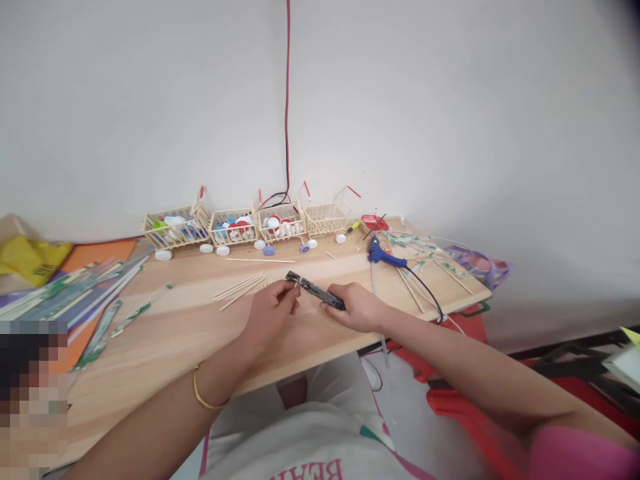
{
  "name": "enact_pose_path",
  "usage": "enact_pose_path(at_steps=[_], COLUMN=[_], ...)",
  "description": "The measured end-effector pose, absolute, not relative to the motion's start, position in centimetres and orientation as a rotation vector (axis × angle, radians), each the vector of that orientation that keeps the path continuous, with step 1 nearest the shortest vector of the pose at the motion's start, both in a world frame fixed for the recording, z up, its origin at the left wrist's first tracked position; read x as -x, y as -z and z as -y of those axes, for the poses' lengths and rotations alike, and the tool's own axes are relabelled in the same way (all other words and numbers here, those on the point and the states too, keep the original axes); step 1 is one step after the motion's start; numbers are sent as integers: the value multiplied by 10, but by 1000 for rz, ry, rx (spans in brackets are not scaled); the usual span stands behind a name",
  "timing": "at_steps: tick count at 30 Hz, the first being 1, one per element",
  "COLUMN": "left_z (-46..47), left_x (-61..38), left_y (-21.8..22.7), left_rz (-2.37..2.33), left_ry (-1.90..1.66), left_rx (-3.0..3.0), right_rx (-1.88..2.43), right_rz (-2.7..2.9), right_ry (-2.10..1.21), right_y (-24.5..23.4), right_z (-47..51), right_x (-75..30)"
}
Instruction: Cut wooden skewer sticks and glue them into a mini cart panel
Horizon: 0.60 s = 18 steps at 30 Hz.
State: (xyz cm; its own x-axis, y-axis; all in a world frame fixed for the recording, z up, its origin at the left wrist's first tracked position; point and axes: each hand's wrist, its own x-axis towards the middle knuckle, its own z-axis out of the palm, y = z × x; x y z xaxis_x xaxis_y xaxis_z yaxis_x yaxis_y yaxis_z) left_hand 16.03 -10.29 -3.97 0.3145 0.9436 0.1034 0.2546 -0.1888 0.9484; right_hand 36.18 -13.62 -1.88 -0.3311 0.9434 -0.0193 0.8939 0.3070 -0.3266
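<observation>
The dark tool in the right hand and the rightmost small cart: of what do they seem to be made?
Tool: probably metal, by its dull dark-grey look. Cart: likely bare wood or bamboo, matte; pale thin sticks show. Its wheel: perhaps plastic, from its smooth white face.

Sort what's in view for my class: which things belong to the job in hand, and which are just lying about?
Likely part of the job:
black hand tool, in the right hand
loose sticks, beside the left hand
blue glue gun, set down
carts of similar sticks

Seemingly just lying about:
plastic wrappers
yellow plastic at far left
</observation>
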Motion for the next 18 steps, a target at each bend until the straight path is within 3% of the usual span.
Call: enact_pose_path(at_steps=[9,18], left_z=[104,96], left_x=[-164,-160], left_y=[42,47], left_rz=[-1064,-1032], left_ry=[-812,-961], left_rx=[-1573,-1542], right_rx=[1710,1727], right_rz=[2553,2506], right_ry=[-419,-286], right_y=[18,23], right_z=[134,125], right_x=[-372,-360])
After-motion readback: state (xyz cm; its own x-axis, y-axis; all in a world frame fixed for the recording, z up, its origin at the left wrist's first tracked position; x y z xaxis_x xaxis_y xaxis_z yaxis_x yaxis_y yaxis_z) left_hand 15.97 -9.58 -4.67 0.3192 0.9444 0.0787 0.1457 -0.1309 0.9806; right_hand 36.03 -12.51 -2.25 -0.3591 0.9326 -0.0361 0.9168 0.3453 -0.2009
